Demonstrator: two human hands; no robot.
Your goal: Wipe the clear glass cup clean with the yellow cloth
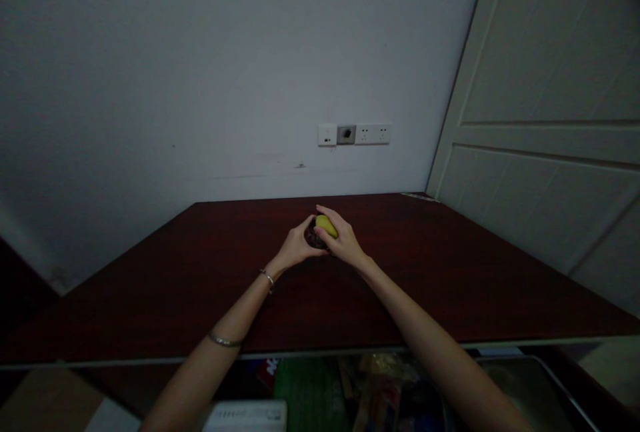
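Both hands meet over the middle of a dark red-brown tabletop (200, 285). My left hand (294, 247) curls its thumb and fingers around the side of a dark, roundish object (313, 237), whose kind I cannot make out. In my right hand (346, 237) is a smooth yellow-green rounded object (327, 225), gripped between thumb and fingers. The yellow-green piece sits against the upper right of the dark one. Whether the two are joined or only touching is hidden by the fingers.
A pale wall with sockets and switches (354, 135) rises behind the table. At the right stands a white panelled door (540, 145). Below the table's front edge, an open space holds a white box (247, 415), a green item (310, 395) and assorted packages.
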